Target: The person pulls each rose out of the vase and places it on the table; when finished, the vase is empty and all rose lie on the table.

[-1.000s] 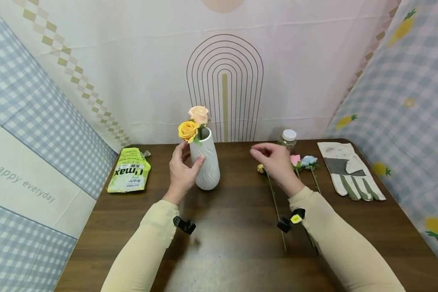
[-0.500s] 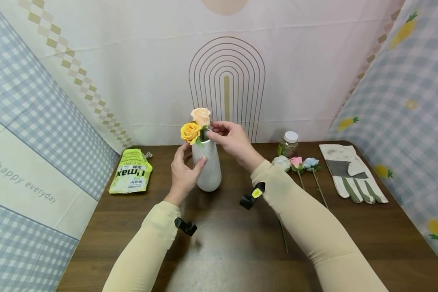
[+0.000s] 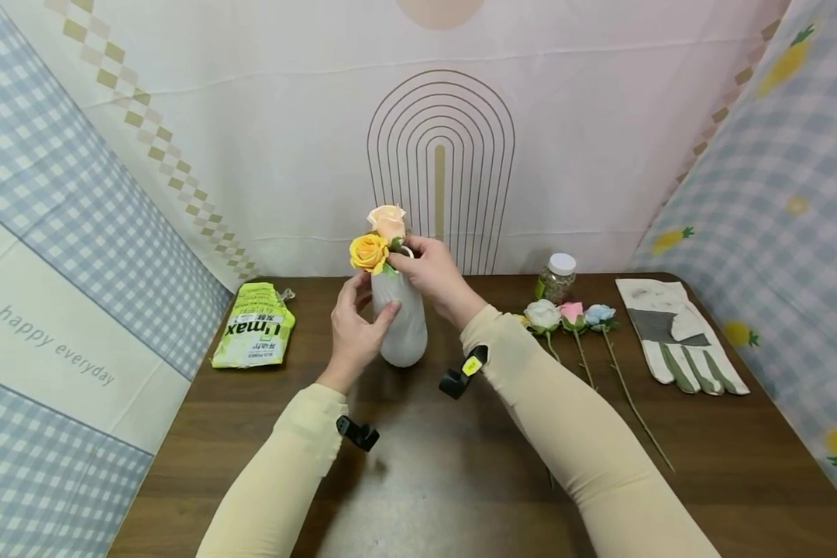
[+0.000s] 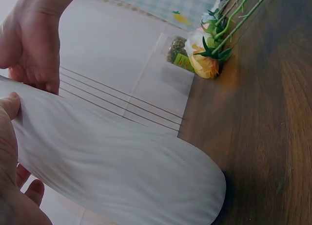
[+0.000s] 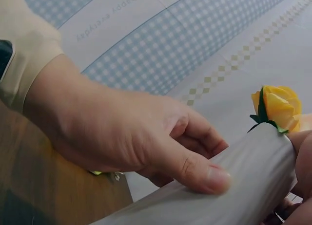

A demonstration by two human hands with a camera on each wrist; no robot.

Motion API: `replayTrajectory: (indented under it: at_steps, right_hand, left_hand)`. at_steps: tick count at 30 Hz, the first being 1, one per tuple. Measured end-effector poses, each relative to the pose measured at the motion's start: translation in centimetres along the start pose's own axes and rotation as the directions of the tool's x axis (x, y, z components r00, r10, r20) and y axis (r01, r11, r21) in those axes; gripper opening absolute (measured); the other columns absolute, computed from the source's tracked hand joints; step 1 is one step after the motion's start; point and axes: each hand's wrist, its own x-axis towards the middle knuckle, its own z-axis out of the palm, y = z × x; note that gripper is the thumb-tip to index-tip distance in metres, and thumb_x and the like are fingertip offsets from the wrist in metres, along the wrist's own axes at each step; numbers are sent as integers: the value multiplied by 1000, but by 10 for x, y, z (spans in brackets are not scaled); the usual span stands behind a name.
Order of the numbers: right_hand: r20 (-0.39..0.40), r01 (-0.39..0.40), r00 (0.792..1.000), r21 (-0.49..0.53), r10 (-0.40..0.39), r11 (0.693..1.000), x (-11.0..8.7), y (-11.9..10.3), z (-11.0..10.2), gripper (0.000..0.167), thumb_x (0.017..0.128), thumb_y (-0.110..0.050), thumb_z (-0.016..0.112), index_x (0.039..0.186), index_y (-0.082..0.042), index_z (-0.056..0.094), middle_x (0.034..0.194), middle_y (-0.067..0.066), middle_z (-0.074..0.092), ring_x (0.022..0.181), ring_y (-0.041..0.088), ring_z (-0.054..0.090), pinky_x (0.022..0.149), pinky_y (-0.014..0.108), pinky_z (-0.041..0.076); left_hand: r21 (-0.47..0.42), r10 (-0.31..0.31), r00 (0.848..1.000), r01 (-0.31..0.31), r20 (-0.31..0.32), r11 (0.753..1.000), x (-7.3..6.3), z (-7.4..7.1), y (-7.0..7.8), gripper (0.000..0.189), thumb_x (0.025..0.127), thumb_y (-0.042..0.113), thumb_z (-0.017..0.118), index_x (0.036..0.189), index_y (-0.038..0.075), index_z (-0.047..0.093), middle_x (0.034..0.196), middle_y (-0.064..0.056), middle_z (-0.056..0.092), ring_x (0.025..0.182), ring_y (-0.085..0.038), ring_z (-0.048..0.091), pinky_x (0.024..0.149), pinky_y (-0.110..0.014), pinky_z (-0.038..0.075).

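My left hand (image 3: pixel 357 325) grips a white ribbed vase (image 3: pixel 401 325) from its left side, thumb across the front. The vase is upright on the table. A yellow rose (image 3: pixel 368 253) and a peach rose (image 3: pixel 387 222) stand in its mouth, leaning left. At the rim my right hand (image 3: pixel 435 275) pinches just under the peach rose's head, its thumb beside the yellow rose. In the right wrist view, the left thumb presses the vase (image 5: pixel 243 176), and the yellow rose (image 5: pixel 278 108) rises past the rim. The left wrist view shows the right hand (image 4: pixel 36 49) over the vase's upper end.
To the right lie several artificial roses on long stems, among them a white rose (image 3: pixel 542 316), a pink rose (image 3: pixel 571 312) and a blue rose (image 3: pixel 599 315). Behind them stands a lidded jar (image 3: pixel 556 280). A work glove (image 3: pixel 676 333) is far right, a green bag (image 3: pixel 254 325) left.
My right hand has swung left from above the loose roses to the vase's mouth and closed in at the stems. The left hand has kept its grip on the vase.
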Motion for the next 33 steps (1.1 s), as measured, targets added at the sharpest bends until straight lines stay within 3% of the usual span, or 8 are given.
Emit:
replayTrajectory:
  at_steps: [7, 16, 23, 26, 33]
  right_hand:
    - [-89, -5, 996, 77, 12, 997, 2, -4, 0, 28, 89, -10, 68, 117, -3, 67, 109, 9, 67, 101, 18, 61, 87, 34, 51]
    - [-158, 151, 979, 143, -128, 978, -5, -9, -13, 30, 86, -22, 74, 111, -6, 72, 109, 4, 70, 105, 14, 60, 91, 32, 48]
    - [-199, 280, 947, 129, -252, 951, -9, -6, -18, 24, 92, -25, 65, 107, -9, 73, 87, 7, 71, 73, 17, 54, 58, 26, 41]
    - [-183, 293, 946, 142, -266, 945, -10, -5, -18, 26, 94, -27, 62, 111, -10, 72, 88, 8, 71, 67, 14, 57, 52, 24, 43]
    - [-151, 276, 957, 201, -249, 940, -10, -7, -19, 28, 93, -21, 63, 115, -5, 69, 95, 12, 71, 77, 16, 63, 68, 26, 53]
  left_hand:
    - [-12, 10, 1000, -10, -6, 1000, 0, 2, 1, 55, 81, 2, 76, 127, -10, 48, 117, -25, 55, 110, -37, 55, 92, -58, 45]
    - [-17, 28, 999, -29, -22, 999, 0, 2, 1, 56, 79, 2, 77, 126, -11, 49, 115, -27, 55, 108, -39, 56, 90, -60, 45]
    - [6, 0, 1000, 0, -16, 1000, 0, 1, 2, 52, 80, 4, 77, 122, -9, 51, 115, -25, 56, 108, -36, 56, 93, -50, 47]
    - [13, -11, 1000, 11, -12, 1000, -1, 0, 2, 50, 80, 5, 77, 122, -7, 51, 115, -23, 56, 108, -35, 56, 93, -47, 47]
    - [6, -6, 1000, 6, -10, 1000, 0, 1, 3, 50, 81, 5, 77, 122, -7, 51, 115, -24, 56, 108, -35, 56, 93, -52, 46]
